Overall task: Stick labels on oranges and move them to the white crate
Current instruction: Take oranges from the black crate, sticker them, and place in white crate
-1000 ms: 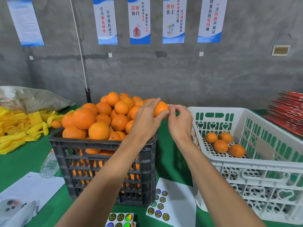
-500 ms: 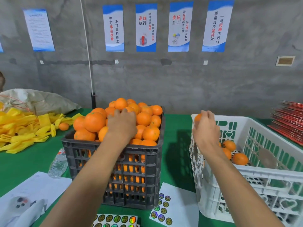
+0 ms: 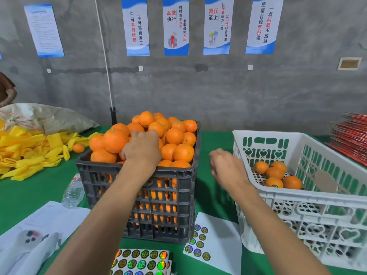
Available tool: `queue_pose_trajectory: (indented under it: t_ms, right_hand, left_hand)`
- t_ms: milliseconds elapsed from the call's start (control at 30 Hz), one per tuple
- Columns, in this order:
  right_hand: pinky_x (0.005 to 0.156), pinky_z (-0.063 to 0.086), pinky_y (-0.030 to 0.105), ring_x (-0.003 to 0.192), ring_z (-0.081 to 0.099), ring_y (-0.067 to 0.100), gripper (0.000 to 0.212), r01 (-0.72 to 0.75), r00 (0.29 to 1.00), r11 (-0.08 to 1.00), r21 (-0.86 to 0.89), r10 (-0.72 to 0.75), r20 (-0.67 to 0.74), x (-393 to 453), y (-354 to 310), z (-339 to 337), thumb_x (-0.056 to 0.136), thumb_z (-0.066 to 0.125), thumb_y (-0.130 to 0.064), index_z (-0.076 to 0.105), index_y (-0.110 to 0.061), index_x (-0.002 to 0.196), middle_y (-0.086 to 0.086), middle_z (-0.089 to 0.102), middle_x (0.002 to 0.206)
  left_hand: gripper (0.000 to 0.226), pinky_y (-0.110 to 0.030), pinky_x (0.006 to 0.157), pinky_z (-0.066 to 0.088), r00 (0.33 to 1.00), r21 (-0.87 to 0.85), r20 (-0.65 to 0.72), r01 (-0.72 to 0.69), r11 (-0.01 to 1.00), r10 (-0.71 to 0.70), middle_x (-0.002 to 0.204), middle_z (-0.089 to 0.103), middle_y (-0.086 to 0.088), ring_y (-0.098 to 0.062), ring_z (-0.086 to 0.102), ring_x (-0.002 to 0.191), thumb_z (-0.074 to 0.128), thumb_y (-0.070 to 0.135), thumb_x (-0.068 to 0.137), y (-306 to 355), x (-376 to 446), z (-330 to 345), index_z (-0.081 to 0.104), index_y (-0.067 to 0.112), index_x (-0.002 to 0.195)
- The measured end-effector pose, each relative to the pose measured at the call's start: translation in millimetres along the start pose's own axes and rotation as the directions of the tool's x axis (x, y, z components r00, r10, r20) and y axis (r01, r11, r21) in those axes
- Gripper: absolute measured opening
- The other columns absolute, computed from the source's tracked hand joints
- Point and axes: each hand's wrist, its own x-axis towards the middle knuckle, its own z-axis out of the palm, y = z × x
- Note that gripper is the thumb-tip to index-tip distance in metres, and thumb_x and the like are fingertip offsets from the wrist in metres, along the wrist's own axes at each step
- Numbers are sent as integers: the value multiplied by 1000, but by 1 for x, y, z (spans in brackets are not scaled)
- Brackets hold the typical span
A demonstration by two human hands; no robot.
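2 crates (image 3: 137,177), 5 oranges in white crate (image 3: 297,201), 2 label sheets (image 3: 214,243), 5 posters (image 3: 175,26).

My table (image 3: 29,193) is covered in green cloth. On it in front of me stands the dark crate (image 3: 139,203), the white crate (image 3: 309,203) just to its right. Two sticker sheets (image 3: 213,241) lie at the near edge, papers (image 3: 45,221) and a plastic bottle (image 3: 73,192) to my left, yellow foam nets (image 3: 23,153) and a stray orange (image 3: 78,148) beyond
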Motion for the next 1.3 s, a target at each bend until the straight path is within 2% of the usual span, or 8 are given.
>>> queue_pose_trajectory:
  t_ms: [100,267,400,533,833,1067,1167,1300]
  right_hand:
    - [82,55,43,97,67,34,16,93,940,996,-7,-86,331,-17,-10,23,91,58,-5,64,-5,106,13,65,105]
    - [83,53,36,94,65,31,22,16,718,989,146,-113,687,-63,-4,72,94,54,-13,67,-8,111,13,66,107]
    - [98,48,40,116,54,18,49,-6,736,955,296,-196,648,-103,14,107,94,54,-53,59,-29,137,-2,55,128]
    - [98,38,37,114,41,9,59,-14,831,941,338,-177,527,-124,24,135,89,47,-73,57,-41,138,-14,47,129]
    - [93,43,34,102,48,7,37,-122,903,913,390,-62,426,-117,36,151,95,56,-55,71,-35,123,-17,49,107]
    - [75,51,34,79,58,8,7,-248,904,823,510,8,427,-111,30,155,91,70,-48,76,-44,89,-14,57,94]
    - [71,51,32,73,58,6,8,-265,903,813,519,21,428,-113,31,158,86,73,-54,72,-47,83,-15,58,91]
    - [65,42,26,70,56,7,30,-234,909,826,513,-2,418,-114,31,160,78,73,-66,74,-40,92,-14,56,91]
  left_hand:
    - [21,-43,68,44,976,-127,-189,-137,982,112,116,60,-10,-30,42,129,65,9,89,27,-5,0,65,11,110]
    - [32,-37,73,53,888,-258,-320,-417,872,330,131,56,1,-18,41,129,63,20,88,73,-2,24,72,18,118]
    - [33,-32,70,46,831,-335,-449,-497,801,328,134,57,2,-15,42,129,62,19,89,76,3,44,75,20,119]
    - [31,-33,95,47,858,-534,-445,-484,694,256,132,60,0,-18,47,127,63,19,90,71,15,50,75,19,119]
    - [27,-28,102,39,836,-523,-472,-520,675,279,129,58,-6,-25,48,125,64,14,91,68,12,56,74,13,116]
    - [28,-23,95,39,823,-494,-494,-532,687,281,129,55,-4,-23,46,124,62,15,92,68,9,59,73,14,117]
    - [29,-23,97,39,821,-491,-492,-536,687,289,129,54,-4,-22,45,124,62,16,93,68,8,59,72,14,119]
    - [29,-20,99,36,816,-485,-499,-542,686,292,130,54,-5,-22,44,126,62,14,93,68,7,58,72,13,120]
